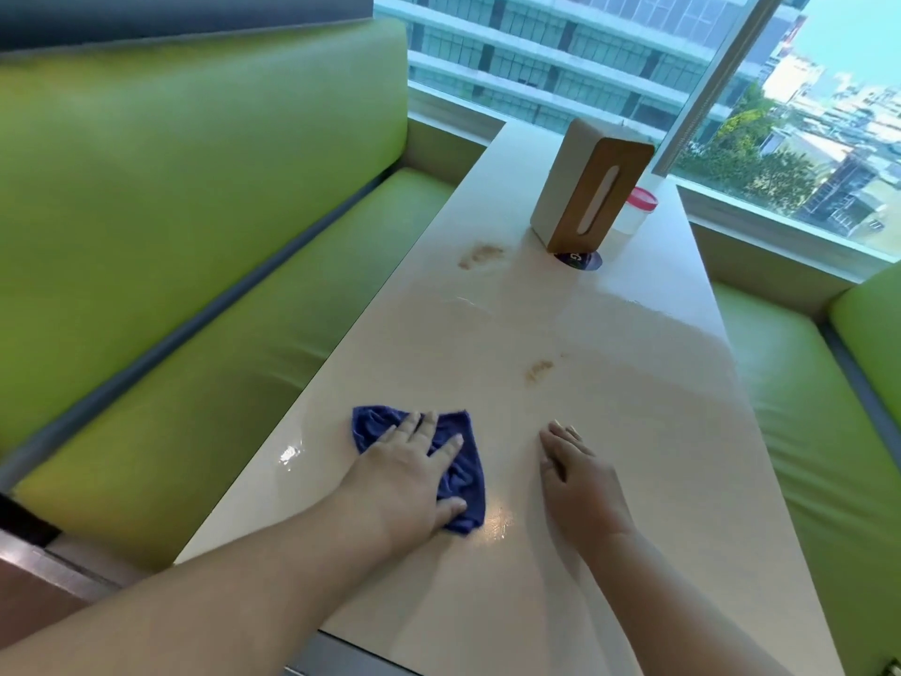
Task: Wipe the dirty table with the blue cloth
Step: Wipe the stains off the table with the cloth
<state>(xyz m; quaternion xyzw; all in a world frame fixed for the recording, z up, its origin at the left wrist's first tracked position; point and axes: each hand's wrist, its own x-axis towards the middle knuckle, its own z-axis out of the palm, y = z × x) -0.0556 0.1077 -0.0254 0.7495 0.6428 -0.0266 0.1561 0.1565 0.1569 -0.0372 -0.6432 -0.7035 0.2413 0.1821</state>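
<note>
Table [609, 431] (tissue box [590, 187] beyond): flat left hand [404, 485] presses blue cloth [373, 429], right hand [580, 485] flat.

I see a green left bench [205, 197] and a green right bench [799, 412] flanking me; ahead a big window [560, 61] shows daylit buildings [838, 153] outside.

Eatery booth; table [634, 431] between green benches [195, 212]

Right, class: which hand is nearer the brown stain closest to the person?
Right. The right hand lies flat just short of the stain, fingertips pointing toward it. The left hand presses the cloth farther off, to the stain's left.
</note>
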